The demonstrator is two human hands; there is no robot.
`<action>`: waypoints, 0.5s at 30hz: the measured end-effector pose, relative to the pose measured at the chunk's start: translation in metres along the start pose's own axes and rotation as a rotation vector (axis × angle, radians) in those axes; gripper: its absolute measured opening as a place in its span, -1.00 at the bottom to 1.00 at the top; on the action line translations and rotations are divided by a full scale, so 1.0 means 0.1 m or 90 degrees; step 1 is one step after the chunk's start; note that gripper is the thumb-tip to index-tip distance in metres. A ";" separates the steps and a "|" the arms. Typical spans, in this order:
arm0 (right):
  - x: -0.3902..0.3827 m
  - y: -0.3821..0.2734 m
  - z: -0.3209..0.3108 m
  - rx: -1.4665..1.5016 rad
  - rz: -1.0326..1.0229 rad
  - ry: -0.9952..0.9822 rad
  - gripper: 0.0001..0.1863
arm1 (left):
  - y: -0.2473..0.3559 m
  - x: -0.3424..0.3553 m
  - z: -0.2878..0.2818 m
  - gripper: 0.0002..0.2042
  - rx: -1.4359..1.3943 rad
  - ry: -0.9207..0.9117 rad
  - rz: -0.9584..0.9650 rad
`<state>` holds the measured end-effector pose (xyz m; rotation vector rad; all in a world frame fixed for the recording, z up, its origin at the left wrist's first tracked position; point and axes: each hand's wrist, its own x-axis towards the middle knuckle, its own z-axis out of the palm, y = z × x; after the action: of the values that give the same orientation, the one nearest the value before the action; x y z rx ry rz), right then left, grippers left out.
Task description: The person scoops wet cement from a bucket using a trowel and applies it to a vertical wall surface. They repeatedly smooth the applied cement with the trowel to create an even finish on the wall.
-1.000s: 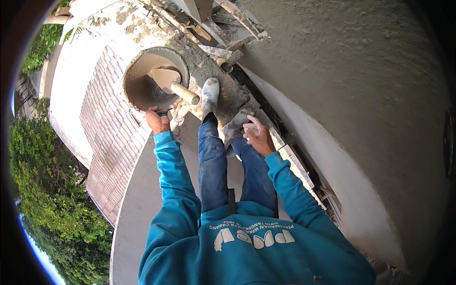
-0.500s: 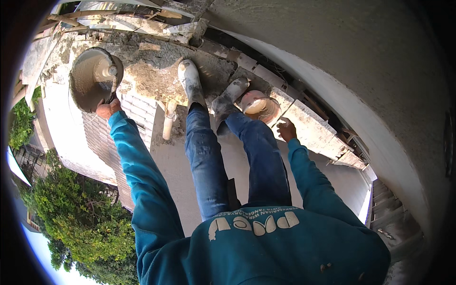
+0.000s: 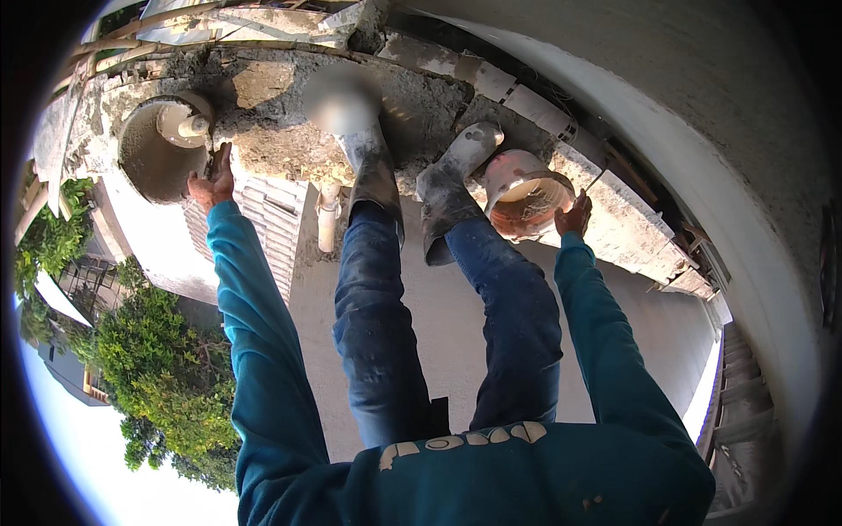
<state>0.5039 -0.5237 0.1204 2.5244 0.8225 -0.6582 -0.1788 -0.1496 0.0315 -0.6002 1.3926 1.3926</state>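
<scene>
My left hand [image 3: 213, 182] is open, its fingers stretched out beside a round, mortar-crusted bucket [image 3: 134, 147]. Inside that bucket lies a pale, rounded piece [image 3: 191, 126] whose kind I cannot make out. A dark handle-like part sits between it and my fingertips; whether I touch it is unclear. On the other side, my right hand [image 3: 574, 216] is open with fingers extended, close to the rim of a reddish pail [image 3: 511, 168]. The pail is smeared inside with pale residue. Neither hand visibly holds anything.
I stand in dirty boots [image 3: 460, 159] on a narrow, rough concrete ledge [image 3: 263, 131]. A pipe stub [image 3: 327, 221] juts from its edge. Below are a grey surface [image 3: 320, 289] and roof tiles [image 3: 263, 223]. A curved plastered wall [image 3: 667, 158] rises at the right; bamboo poles lie far left.
My left hand has opened and drawn away from the bucket's edge. The right hand has moved right with its fingers straightened. The view has shifted, and both boots appear farther right.
</scene>
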 end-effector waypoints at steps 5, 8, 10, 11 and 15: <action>0.78 -0.21 0.03 0.007 -0.249 -0.253 -0.26 | -0.36 -0.82 -0.02 -0.05 0.161 -0.080 -0.006; 0.94 -0.30 0.09 -0.056 -0.274 -0.332 -0.57 | -0.49 -1.18 -0.23 -0.08 0.338 -0.018 0.035; 0.91 -0.42 -0.03 -0.147 -0.309 -0.352 -0.62 | -0.55 -1.47 -0.48 -0.06 0.438 -0.033 0.038; 0.94 -0.45 -0.08 -0.136 -0.322 -0.333 -0.63 | -0.58 -1.61 -0.59 -0.08 0.481 -0.043 0.034; 0.99 -0.16 -0.59 -0.064 -0.272 -0.264 -0.63 | -0.85 -2.21 -0.50 -0.13 0.607 -0.040 0.033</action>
<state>0.5830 -0.4386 0.1101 2.0251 1.2033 -1.1933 -0.0424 -0.2817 0.1819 0.1082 1.8064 0.6304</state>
